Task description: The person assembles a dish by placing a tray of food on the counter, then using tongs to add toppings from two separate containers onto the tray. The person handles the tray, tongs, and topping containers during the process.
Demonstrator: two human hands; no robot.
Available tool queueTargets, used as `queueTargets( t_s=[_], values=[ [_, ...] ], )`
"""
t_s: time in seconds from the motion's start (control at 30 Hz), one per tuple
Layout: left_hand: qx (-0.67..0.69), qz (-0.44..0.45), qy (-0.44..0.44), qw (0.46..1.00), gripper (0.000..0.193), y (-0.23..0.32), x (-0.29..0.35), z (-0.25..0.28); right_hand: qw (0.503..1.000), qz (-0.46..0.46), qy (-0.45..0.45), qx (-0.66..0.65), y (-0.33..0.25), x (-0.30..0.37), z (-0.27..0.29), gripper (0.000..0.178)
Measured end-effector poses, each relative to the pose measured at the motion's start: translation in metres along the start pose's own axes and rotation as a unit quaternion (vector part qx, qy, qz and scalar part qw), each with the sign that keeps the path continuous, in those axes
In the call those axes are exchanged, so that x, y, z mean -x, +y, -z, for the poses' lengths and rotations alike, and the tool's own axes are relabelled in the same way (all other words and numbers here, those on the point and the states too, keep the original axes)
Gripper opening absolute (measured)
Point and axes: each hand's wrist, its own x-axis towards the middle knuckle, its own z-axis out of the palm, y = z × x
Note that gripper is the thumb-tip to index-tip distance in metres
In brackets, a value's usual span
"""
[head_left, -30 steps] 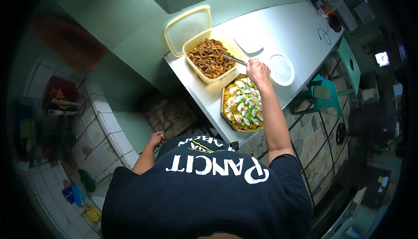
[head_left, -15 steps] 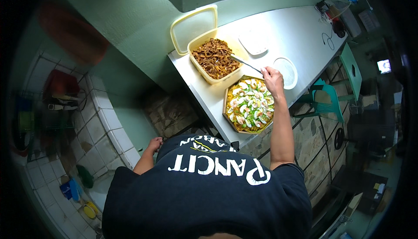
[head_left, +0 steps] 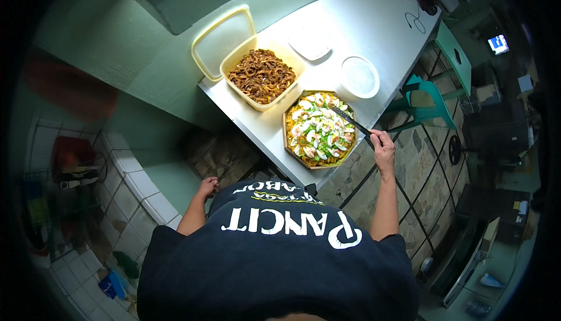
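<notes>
My right hand (head_left: 383, 148) grips the end of a long, thin dark utensil (head_left: 354, 121). Its tip reaches over an octagonal tray (head_left: 287, 147) of noodles (head_left: 318, 137) topped with sliced egg, green bits and shrimp-like pieces. Whether the tip touches the topping I cannot tell. To the left of the tray stands a yellowish plastic tub (head_left: 231, 67) filled with brown strips (head_left: 261, 77) of food. My left hand (head_left: 208, 186) hangs low beside my body, away from the table, with loosely bent fingers and nothing visible in it.
The tub's lid (head_left: 224, 42) leans against the wall behind it. A round white lid (head_left: 359, 77) and a white, squarish lid-like piece (head_left: 311, 43) lie on the white table (head_left: 374, 14). Cables and small items sit at its far end. A green chair (head_left: 429, 106) stands to the right.
My right hand has moved the utensil from the tub to above the tray, drawing back toward the right edge of the table. The whole view has shifted somewhat.
</notes>
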Motion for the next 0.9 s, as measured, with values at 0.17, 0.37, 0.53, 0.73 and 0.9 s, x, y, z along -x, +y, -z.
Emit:
queueTargets(
  t_s=[0.17, 0.37, 0.53, 0.73, 0.9],
  values=[
    [-0.051, 0.017, 0.002, 0.999, 0.033, 0.002, -0.001, 0.004, 0.997, -0.059, -0.049, 0.023, 0.022, 0.027, 0.001, 0.014],
    [-0.04, -0.036, -0.007, 0.999, 0.034, 0.011, -0.002, 0.004, 0.993, -0.063, -0.067, 0.076, 0.01, 0.033, -0.003, 0.015],
    [-0.032, -0.038, 0.006, 0.999, 0.032, 0.011, -0.004, 0.0, 0.999, -0.004, -0.027, 0.046, -0.006, 0.006, 0.017, 0.016],
    [-0.011, -0.059, 0.024, 0.998, 0.031, 0.0, 0.001, -0.004, 0.996, 0.087, 0.024, -0.023, -0.053, -0.079, -0.032, 0.017],
    [0.056, -0.01, 0.036, 0.998, 0.029, -0.011, 0.015, -0.005, 0.975, 0.151, -0.077, 0.145, -0.094, -0.121, -0.128, 0.02]
  ],
)
